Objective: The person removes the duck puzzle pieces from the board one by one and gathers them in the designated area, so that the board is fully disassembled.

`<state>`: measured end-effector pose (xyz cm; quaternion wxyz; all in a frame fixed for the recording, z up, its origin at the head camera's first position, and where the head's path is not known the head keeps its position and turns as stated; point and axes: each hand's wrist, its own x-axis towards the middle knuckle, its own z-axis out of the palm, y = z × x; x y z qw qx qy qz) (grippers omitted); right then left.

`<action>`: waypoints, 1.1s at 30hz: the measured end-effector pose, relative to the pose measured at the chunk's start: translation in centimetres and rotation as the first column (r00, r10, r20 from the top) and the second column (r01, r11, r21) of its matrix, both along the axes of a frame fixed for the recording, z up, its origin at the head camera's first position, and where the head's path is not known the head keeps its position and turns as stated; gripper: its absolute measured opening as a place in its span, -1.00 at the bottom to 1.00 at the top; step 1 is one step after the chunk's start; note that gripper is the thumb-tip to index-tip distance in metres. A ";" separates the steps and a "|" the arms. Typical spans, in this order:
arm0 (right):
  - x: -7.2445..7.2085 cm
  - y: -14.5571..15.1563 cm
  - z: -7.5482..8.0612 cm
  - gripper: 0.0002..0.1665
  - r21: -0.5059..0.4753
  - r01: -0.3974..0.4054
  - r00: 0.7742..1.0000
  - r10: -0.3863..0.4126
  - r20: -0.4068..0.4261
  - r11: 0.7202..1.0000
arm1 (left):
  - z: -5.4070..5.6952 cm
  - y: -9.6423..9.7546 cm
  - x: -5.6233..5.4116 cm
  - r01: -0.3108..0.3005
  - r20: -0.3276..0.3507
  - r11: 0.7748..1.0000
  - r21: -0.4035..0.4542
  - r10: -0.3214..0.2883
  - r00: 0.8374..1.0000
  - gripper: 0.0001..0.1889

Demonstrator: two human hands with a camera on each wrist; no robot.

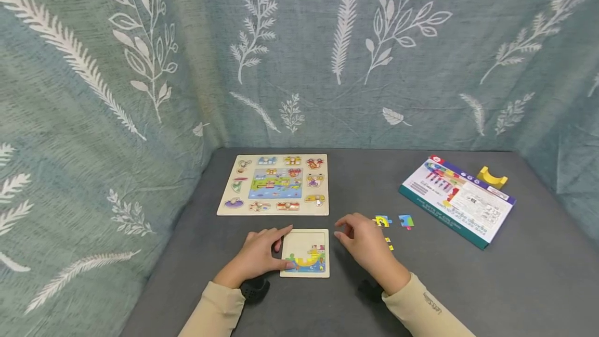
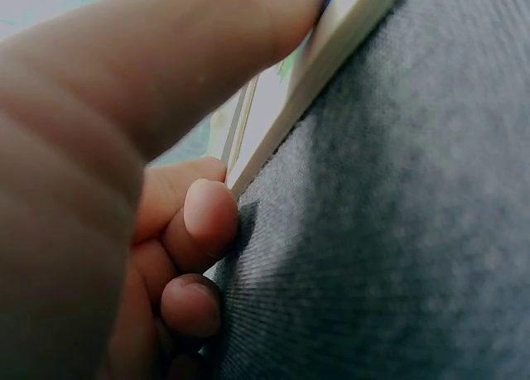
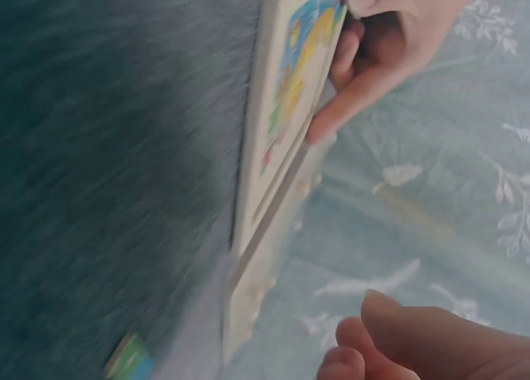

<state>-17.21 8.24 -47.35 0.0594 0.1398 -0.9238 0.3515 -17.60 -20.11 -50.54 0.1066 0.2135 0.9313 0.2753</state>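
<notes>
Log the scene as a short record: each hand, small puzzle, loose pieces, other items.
Left hand: grips the left side of the small puzzle tray
Right hand: raised right of the tray, no piece visible in its fingers
Fill: lower part pieced, upper part bare
Loose pieces: right of the tray, some partly hidden
Behind tray: larger knob-piece board
Far right: box, yellow curved block
</notes>
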 end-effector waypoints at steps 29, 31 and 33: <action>0.1 -3.5 -1.0 -0.78 0.177 -0.327 0.944 0.311 0.112 0.928 | 0.1 0.3 0.0 -0.046 -0.016 0.998 0.039 0.047 0.999 -0.28; 0.1 -3.6 -1.0 -0.80 0.164 -0.318 0.946 0.301 0.118 0.934 | 0.1 0.3 0.0 -0.046 -0.020 0.998 0.037 0.047 0.999 -0.28; 0.2 -3.6 -0.9 -0.82 0.145 -0.305 0.950 0.290 0.120 0.941 | 0.1 0.3 0.0 -0.048 -0.022 0.998 0.037 0.049 0.999 -0.27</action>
